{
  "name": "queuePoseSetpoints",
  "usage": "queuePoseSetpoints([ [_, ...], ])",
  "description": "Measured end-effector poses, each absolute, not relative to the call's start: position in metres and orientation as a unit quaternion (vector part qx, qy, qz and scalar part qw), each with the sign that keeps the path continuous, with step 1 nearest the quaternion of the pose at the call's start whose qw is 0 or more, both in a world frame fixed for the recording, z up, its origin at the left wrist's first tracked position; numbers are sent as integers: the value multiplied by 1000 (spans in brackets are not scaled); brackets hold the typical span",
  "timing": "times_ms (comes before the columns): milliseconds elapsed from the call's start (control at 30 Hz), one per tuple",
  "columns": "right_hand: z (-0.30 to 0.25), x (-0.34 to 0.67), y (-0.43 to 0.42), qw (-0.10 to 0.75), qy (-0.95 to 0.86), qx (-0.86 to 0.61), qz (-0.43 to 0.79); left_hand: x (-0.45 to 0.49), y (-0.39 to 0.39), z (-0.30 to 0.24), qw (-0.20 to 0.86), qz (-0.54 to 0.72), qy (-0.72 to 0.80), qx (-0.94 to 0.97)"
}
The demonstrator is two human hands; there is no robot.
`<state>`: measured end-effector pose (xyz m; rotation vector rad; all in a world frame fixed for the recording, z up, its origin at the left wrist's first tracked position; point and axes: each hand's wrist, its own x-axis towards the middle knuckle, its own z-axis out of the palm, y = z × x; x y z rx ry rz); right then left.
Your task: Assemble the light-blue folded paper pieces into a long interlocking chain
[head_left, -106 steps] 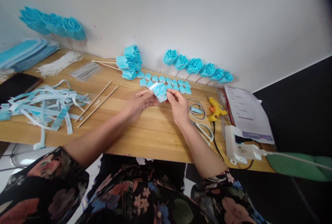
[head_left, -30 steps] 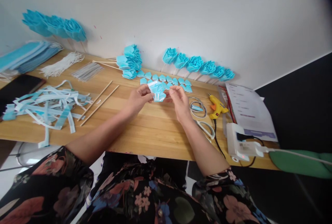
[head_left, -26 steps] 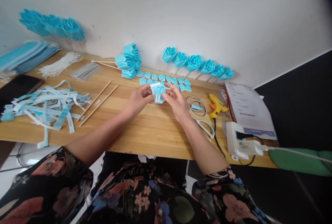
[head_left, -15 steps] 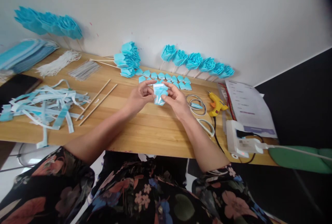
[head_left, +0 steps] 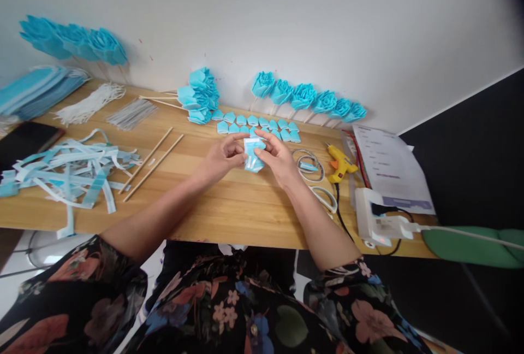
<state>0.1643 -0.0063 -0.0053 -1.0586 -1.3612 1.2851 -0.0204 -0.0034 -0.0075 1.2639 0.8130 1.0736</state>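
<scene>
My left hand [head_left: 221, 158] and my right hand [head_left: 278, 157] meet over the middle of the wooden table [head_left: 229, 206]. Between their fingertips they pinch a small folded light-blue piece of mask fabric [head_left: 252, 154], held just above the wood. Both hands have fingers curled onto it. Right behind them lie two rows of small folded blue petals [head_left: 257, 124]. A cluster of blue fabric [head_left: 198, 97] on sticks lies further back left.
Blue fabric roses [head_left: 307, 98] lean on the wall, more of them [head_left: 73, 42] at far left. Cut mask strips [head_left: 69, 165], two wooden sticks [head_left: 151, 160], wire pieces [head_left: 131, 112], elastic loops [head_left: 88, 104]. Right: scissors [head_left: 325, 200], yellow glue gun [head_left: 339, 161], power strip [head_left: 379, 223], papers [head_left: 387, 165].
The hands have drawn closer together and folded the blue piece smaller, lowering it slightly toward the table. The view has shifted a little.
</scene>
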Motion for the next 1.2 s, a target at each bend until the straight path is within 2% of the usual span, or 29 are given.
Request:
queuePoseSetpoints([
  [500, -5, 161, -9, 455, -594, -434, 503, -21, -4, -6, 589, 512, 357, 514],
  [1200, -5, 159, -11, 431, -619, -436, 491, -19, -7, -8, 566, 478, 342, 578],
])
